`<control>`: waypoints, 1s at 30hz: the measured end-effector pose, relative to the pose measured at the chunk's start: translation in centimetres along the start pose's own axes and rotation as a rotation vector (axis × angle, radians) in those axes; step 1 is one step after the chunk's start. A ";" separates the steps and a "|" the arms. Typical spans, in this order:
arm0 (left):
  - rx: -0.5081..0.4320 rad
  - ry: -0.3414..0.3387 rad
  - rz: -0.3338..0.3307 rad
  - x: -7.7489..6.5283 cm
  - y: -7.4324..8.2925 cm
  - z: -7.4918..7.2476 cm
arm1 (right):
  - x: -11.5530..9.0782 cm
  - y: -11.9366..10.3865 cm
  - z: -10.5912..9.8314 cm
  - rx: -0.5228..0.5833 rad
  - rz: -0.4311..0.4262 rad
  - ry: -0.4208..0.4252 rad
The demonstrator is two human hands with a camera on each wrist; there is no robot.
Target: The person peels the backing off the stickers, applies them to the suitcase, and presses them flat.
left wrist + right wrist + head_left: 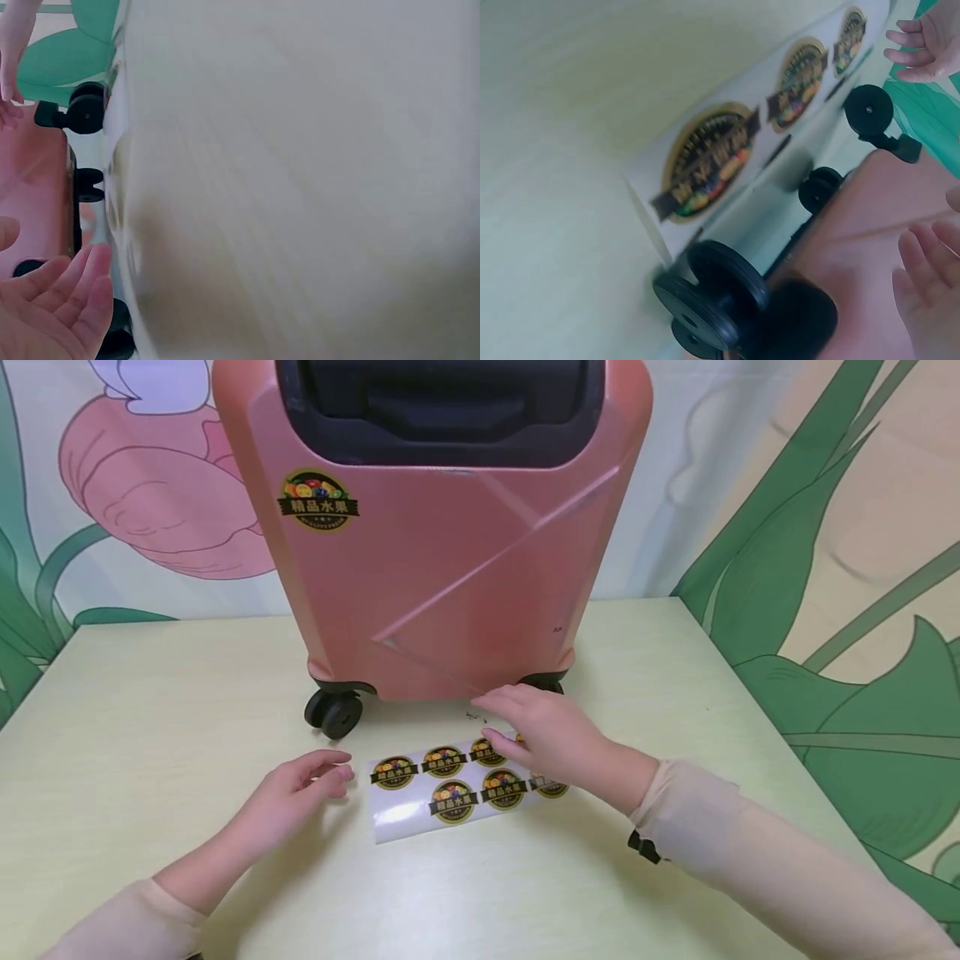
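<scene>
A white sheet of round fruit stickers (401, 825) lies on the table, with a bare shiny patch at its near left corner. Just left of the sheet hovers my left hand (296, 793), fingers loosely bent and holding nothing. My right hand (551, 737) reaches over the sheet's right end and hides part of it; its fingers extend loosely with nothing in them. Behind the sheet a pink suitcase (450, 568) stands upright on black wheels. A matching black and gold sticker (318, 500) is on its upper left front. The right wrist view shows several stickers (709, 161) on the sheet close up.
The suitcase's near left wheel (333, 714) rests on the pale table (150, 718) behind the sheet. A black recessed panel (442, 410) tops the suitcase front. Behind the table hangs a cloth backdrop (165, 485) painted with plants.
</scene>
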State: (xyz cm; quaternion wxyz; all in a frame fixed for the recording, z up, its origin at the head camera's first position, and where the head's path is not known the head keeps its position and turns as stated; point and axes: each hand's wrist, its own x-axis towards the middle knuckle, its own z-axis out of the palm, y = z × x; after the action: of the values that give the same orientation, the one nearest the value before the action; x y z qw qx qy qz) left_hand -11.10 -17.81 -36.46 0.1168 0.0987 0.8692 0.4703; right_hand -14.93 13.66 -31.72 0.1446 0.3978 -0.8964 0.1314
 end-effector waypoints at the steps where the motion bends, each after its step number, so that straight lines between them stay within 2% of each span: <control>1: -0.018 -0.017 -0.013 0.1 -0.2 0.0 | -0.1 0.0 0.2 0.008 0.001 -0.015; 5: -0.102 -0.074 -0.085 0.2 -0.6 0.1 | -0.2 0.0 0.9 0.043 0.032 -0.089; 9: -0.127 -0.108 -0.153 0.4 -0.9 0.2 | -0.3 0.1 1.7 0.072 0.077 -0.154; 13: -0.151 -0.137 -0.187 0.6 -1.2 0.3 | -0.3 0.1 2.4 0.103 0.107 -0.200; 20: -0.329 -0.199 -0.240 0.6 -1.1 0.5 | 0.1 0.0 3.6 0.145 0.137 -0.261; 26: -0.428 -0.214 -0.316 0.9 -0.9 1.1 | 0.7 -0.3 4.4 0.185 0.142 -0.301; 30: -0.511 -0.206 -0.333 1.2 -0.9 1.5 | 1.0 -0.6 4.9 0.213 0.127 -0.306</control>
State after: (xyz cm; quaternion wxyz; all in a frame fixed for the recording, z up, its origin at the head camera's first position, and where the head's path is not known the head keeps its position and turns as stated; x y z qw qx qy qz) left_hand -11.83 -16.81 -38.14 0.3004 -0.0303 0.7108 0.6353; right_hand -15.88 10.92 -35.87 -0.0448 0.3689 -0.9123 0.1721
